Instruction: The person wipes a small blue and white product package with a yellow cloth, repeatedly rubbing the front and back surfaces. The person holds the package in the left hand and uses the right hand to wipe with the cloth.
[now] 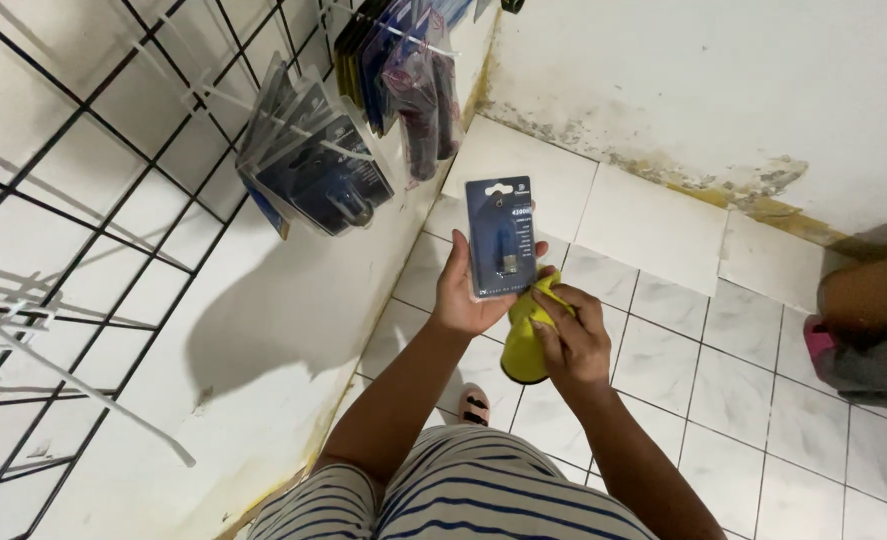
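My left hand holds a small blue blister pack upright, its clear front showing a small dark item inside. My right hand grips a yellow cloth and presses it against the lower right corner of the pack. Both hands are at mid frame above the white tiled floor. My striped shorts and one foot in a pink sandal show below.
A black wire grid rack with white hooks covers the wall at left. Several blue blister packs hang on it, more dark packs further up. Another person's leg and pink shoe are at the right edge.
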